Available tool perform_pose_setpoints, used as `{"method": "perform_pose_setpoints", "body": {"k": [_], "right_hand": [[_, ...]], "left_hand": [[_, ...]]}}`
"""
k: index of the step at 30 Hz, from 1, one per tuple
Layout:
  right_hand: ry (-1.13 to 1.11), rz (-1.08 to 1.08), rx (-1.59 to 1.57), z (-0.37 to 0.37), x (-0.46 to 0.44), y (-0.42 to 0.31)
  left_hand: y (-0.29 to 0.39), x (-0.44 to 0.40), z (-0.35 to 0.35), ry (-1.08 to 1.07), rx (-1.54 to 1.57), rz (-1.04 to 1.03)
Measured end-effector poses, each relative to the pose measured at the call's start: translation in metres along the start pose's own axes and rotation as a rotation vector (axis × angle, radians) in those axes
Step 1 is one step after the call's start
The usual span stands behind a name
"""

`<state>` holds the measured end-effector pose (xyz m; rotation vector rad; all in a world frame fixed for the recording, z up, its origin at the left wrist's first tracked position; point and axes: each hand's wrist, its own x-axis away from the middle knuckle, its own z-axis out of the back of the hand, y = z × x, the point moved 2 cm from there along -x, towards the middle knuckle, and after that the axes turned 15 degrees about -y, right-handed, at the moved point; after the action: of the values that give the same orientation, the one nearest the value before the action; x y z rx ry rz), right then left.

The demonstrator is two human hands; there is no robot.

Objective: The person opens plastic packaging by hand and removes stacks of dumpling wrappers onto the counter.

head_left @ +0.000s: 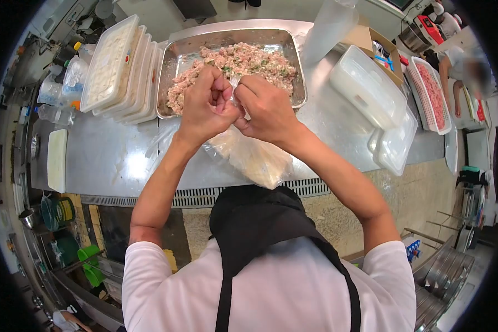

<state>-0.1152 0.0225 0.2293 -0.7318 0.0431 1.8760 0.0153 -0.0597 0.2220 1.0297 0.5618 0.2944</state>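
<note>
Both of my hands are close together in front of the metal tray (166,66), their fingers pinched on the gathered top of a clear plastic bag. My left hand (207,108) is closed on one side of the bag's neck, and my right hand (264,108) is closed on the other. Below them the plastic bag (254,157) lies near the table's front edge with pale, flat-looking pieces inside. Behind my hands, the tray holds minced meat (249,61) flecked with green. My fingers hide part of the bag's top.
Stacked lidded plastic containers (110,63) stand left of the tray, beside plastic bottles (74,77). A white board (57,160) lies further left. Right are translucent containers (371,88), a cardboard box (390,50) and a basket of meat (430,91). Another person (459,61) stands far right.
</note>
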Motion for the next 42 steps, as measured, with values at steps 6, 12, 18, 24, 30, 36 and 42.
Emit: {"method": "perform_pose_setpoints", "body": {"k": [6,12,18,24,30,36,42], "right_hand": [[0.025,0.077,-0.006,0.0,-0.002,0.003],[0.186,-0.053,-0.265,0.011,0.032,0.028],[0.143,-0.003,-0.448,0.017,0.021,0.018],[0.065,-0.062,-0.506,0.02,0.021,0.019],[-0.103,-0.133,-0.542,0.023,0.023,0.012],[-0.089,-0.164,-0.733,0.009,0.03,0.018],[0.008,-0.222,-1.064,0.012,0.033,0.017]], "left_hand": [[-0.001,-0.005,0.0,0.063,-0.026,-0.071],[-0.027,0.009,0.042,0.239,0.373,-0.027],[0.025,-0.007,0.015,-0.015,-0.143,-0.206],[0.04,-0.012,0.006,-0.135,-0.327,-0.191],[0.028,-0.011,0.001,-0.201,-0.324,-0.111],[0.0,-0.008,0.002,-0.057,-0.051,0.062],[-0.009,-0.002,0.005,0.062,0.171,0.078]]}}
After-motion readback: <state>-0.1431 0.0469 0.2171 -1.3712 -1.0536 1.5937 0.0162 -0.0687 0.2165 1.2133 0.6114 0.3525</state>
